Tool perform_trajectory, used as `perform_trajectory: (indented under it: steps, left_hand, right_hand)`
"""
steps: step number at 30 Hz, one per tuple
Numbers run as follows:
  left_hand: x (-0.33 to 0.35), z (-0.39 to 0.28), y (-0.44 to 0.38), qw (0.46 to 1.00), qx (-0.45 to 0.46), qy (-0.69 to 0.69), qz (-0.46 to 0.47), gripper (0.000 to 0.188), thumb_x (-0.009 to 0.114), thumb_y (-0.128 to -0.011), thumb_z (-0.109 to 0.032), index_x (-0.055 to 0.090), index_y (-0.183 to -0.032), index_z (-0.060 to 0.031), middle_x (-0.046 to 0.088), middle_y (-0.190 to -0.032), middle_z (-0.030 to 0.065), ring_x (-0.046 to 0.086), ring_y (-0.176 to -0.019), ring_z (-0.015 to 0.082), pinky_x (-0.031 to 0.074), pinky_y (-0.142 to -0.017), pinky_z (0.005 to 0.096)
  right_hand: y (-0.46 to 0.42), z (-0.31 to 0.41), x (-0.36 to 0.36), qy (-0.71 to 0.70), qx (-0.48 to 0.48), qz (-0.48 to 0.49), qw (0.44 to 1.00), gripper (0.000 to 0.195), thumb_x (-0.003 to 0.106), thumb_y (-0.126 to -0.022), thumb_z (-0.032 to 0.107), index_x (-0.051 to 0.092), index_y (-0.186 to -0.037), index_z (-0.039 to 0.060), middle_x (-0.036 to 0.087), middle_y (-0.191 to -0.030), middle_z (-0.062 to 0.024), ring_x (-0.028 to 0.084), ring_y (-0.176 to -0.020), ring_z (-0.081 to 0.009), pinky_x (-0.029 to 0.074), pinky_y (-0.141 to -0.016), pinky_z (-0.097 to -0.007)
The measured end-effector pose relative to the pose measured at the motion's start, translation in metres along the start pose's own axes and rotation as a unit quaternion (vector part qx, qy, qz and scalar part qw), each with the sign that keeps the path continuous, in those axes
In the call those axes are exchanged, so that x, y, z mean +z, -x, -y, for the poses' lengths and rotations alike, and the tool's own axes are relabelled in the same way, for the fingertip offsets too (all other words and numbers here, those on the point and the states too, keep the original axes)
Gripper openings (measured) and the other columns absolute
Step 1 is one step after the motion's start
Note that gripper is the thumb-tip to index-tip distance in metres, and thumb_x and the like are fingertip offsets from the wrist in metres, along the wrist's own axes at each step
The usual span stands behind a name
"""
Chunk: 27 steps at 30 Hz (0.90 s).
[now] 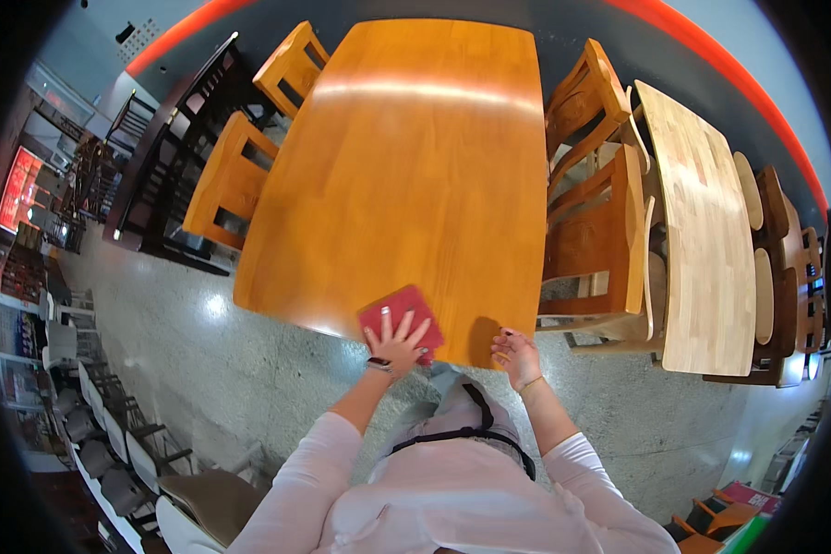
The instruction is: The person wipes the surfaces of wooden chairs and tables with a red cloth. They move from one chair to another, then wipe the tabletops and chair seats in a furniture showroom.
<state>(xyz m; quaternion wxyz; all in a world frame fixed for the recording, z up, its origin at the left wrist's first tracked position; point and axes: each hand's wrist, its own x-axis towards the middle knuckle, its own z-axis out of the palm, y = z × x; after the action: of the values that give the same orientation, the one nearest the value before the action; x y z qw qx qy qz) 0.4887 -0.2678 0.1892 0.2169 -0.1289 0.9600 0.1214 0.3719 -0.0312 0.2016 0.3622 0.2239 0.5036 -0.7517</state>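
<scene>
My left hand [396,343] lies on a folded red cloth [415,311], fingers spread, holding it against the tabletop. The cloth is at the near edge of a glossy orange-brown wooden table [415,194], and part of it is hidden under the hand. To the right, my right hand [516,354] hovers at the table's near right corner. Its fingers are loosely curled and apart, with nothing visible held in them. Its shadow falls on the wood beside it. A dark-faced band sits on my left wrist.
Wooden chairs flank the table on the left [232,183] and right [595,228]. A pale wooden table [706,235] stands further right. Dark wooden furniture [180,152] is at the left, with a row of chairs [111,422] at lower left. A dark wall [450,10] is behind.
</scene>
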Motion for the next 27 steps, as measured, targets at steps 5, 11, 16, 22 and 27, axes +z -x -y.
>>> perform_trajectory:
  steps: [5,11,16,22,27]
  left_hand:
    - [-0.016,0.12,-0.002,0.983,-0.181,0.02,-0.019,0.065,0.049,-0.088,-0.04,0.016,-0.144,-0.0355,0.006,-0.153,0.0023,-0.002,-0.137,0.0448,0.019,-0.094,0.0751]
    - [0.002,0.248,-0.005,0.975,-0.21,0.062,-0.025,0.065,0.046,-0.091,-0.03,0.01,-0.145,-0.0354,-0.001,-0.153,0.0018,-0.003,-0.136,0.0461,0.024,-0.096,0.0726]
    - [-0.047,0.213,-0.023,0.997,-0.063,-0.038,-0.019,0.065,0.05,-0.088,-0.031,0.02,-0.145,-0.0244,0.009,-0.153,0.0094,0.001,-0.136,0.0481,0.011,-0.101,0.07]
    - [-0.062,0.156,-0.037,0.962,0.267,0.001,0.064,0.061,0.046,-0.091,-0.038,0.023,-0.144,-0.0194,0.016,-0.151,0.0112,0.006,-0.137,0.0433,0.014,-0.104,0.0641]
    - [-0.063,0.154,-0.043,0.908,0.367,0.201,-0.011,0.048,0.047,-0.088,-0.007,0.037,-0.134,-0.0004,0.022,-0.147,0.0199,0.027,-0.133,0.0353,0.028,-0.107,0.0377]
  right_hand:
    - [-0.023,-0.009,0.053,0.064,-0.008,0.017,0.998,0.021,0.052,-0.088,0.018,0.058,-0.105,0.0071,0.064,-0.088,-0.0081,0.061,-0.076,-0.0167,0.048,-0.069,-0.0311]
    - [-0.029,-0.033,0.084,0.074,-0.056,-0.013,0.996,0.02,0.051,-0.089,0.018,0.059,-0.104,0.0069,0.065,-0.088,-0.0082,0.062,-0.075,-0.0168,0.048,-0.069,-0.0296]
    - [-0.018,-0.072,0.108,-0.008,-0.094,-0.099,0.991,0.018,0.049,-0.088,0.014,0.059,-0.101,0.0056,0.065,-0.086,-0.009,0.062,-0.07,-0.0161,0.05,-0.066,-0.0291]
    - [-0.003,-0.166,0.159,0.012,-0.235,-0.229,0.945,0.024,0.047,-0.084,0.001,0.057,-0.106,0.0033,0.062,-0.09,-0.0082,0.061,-0.08,-0.0174,0.05,-0.074,-0.0285]
    - [0.004,-0.182,0.241,0.322,-0.437,-0.248,0.802,0.049,0.052,-0.075,-0.001,0.046,-0.124,0.0026,0.046,-0.124,-0.021,0.044,-0.118,-0.0379,0.037,-0.099,-0.041]
